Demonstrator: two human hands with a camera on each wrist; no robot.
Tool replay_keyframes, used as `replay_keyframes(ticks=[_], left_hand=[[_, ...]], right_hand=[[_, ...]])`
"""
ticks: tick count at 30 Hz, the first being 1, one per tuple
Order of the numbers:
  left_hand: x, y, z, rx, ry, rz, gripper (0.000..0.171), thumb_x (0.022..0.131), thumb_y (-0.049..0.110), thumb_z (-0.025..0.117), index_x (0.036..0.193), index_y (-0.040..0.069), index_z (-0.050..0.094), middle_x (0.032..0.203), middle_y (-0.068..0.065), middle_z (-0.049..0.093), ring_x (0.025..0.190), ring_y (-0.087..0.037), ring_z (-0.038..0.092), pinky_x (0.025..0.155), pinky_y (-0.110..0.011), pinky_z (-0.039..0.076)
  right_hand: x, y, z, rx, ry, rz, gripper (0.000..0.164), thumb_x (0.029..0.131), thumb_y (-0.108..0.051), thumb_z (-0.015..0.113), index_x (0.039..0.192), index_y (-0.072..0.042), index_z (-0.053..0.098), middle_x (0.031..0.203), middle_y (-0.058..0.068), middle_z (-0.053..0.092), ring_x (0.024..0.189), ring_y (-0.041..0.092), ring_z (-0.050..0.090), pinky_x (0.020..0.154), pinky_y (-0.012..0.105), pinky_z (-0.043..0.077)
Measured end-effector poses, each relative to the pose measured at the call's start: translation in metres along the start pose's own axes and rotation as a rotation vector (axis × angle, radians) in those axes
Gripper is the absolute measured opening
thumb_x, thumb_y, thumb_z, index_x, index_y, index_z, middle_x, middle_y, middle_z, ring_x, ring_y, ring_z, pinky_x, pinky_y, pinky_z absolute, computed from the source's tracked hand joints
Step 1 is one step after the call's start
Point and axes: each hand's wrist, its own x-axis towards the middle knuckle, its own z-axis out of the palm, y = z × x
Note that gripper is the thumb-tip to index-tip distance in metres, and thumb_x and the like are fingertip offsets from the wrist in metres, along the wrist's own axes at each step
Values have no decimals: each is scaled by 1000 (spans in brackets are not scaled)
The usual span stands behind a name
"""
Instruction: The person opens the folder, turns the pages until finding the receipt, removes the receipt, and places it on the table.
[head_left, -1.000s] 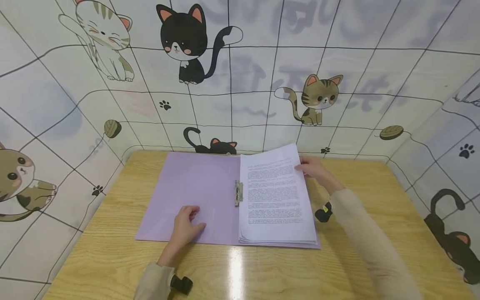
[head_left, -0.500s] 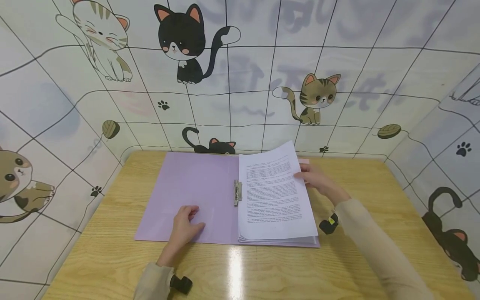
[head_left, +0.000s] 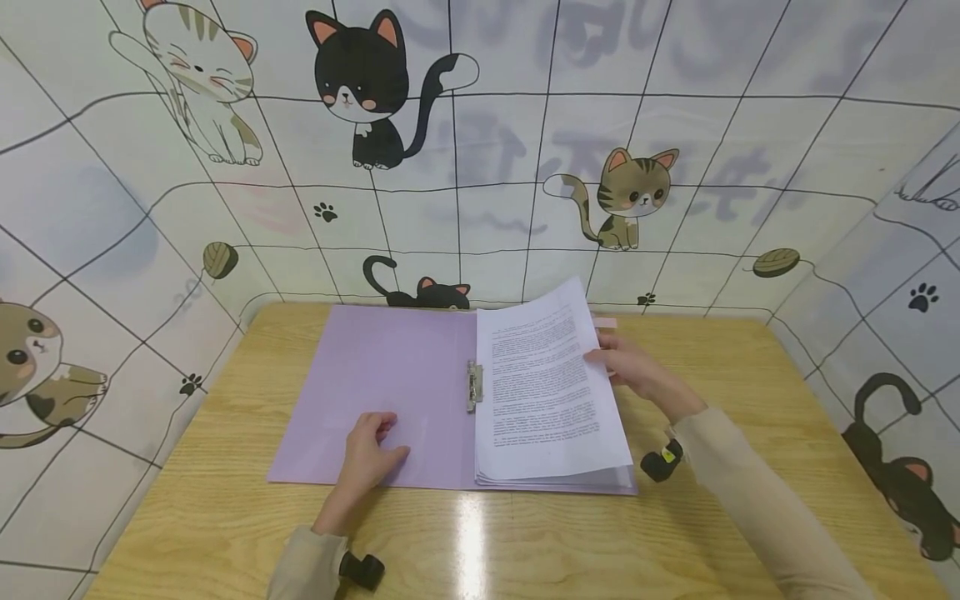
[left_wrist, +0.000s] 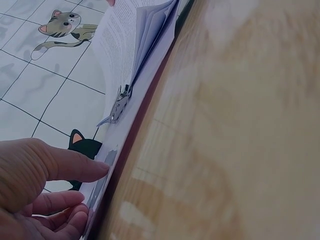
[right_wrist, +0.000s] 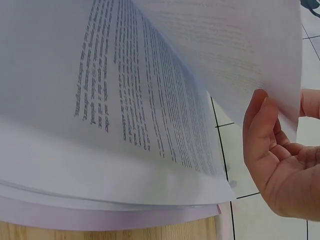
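A purple folder [head_left: 375, 367] lies spread flat on the table, with a stack of printed paper on its right half. A metal clip [head_left: 475, 386] sits at the stack's left edge by the spine. My right hand [head_left: 630, 364] pinches the right edge of the top sheet [head_left: 540, 375], whose right side is lifted and bowed. In the right wrist view, thumb and fingers lie on either side of that sheet, and printed pages [right_wrist: 135, 90] show beneath. My left hand [head_left: 369, 454] rests on the folder's left half near its front edge, fingers relaxed and holding nothing.
The wooden table [head_left: 562, 550] extends around the folder. A wall covering with cartoon cats [head_left: 367, 92] rises behind and at both sides. Each wrist wears a small black camera [head_left: 362, 571]. A pink strip [head_left: 604, 322] shows behind the lifted sheet's upper right.
My right hand has drawn slightly toward the front, raising the top sheet's right side further, and the pink strip has come into sight. The left hand stays in place.
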Motion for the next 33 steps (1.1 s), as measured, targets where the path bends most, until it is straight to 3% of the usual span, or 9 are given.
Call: replay_keyframes(ticks=[15, 24, 29, 33], left_hand=[[-1, 1, 0, -12, 15, 13, 42, 70, -1, 74, 107, -11, 58, 103, -21, 54, 94, -33, 55, 85, -43, 49], [1, 4, 0, -24, 83, 32, 39, 70, -2, 73, 106, -10, 59, 100, -19, 56, 91, -31, 57, 83, -41, 51], [2, 7, -2, -27, 115, 75, 39, 70, -3, 74, 105, -10, 59, 99, -20, 57, 90, -31, 57, 81, -41, 51], [2, 10, -4, -29, 125, 114, 38, 71, -4, 73, 105, -11, 59, 99, -21, 57, 89, -32, 58, 79, -41, 52]], right_hand=[[-4, -20, 13, 133, -27, -55, 50, 93, -12, 49, 138, 6, 37, 118, 20, 58, 91, 21, 63, 76, 35, 52], [-2, -42, 26, 193, -51, -96, 44, 93, -7, 45, 134, 8, 40, 111, 14, 60, 89, 19, 64, 74, 33, 53], [0, -50, 32, 209, -56, -90, 44, 93, -7, 44, 134, 8, 39, 104, 7, 62, 84, 17, 64, 71, 30, 52], [1, -56, 37, 218, -74, -100, 45, 93, -8, 44, 135, 7, 39, 105, 9, 62, 84, 17, 64, 72, 30, 51]])
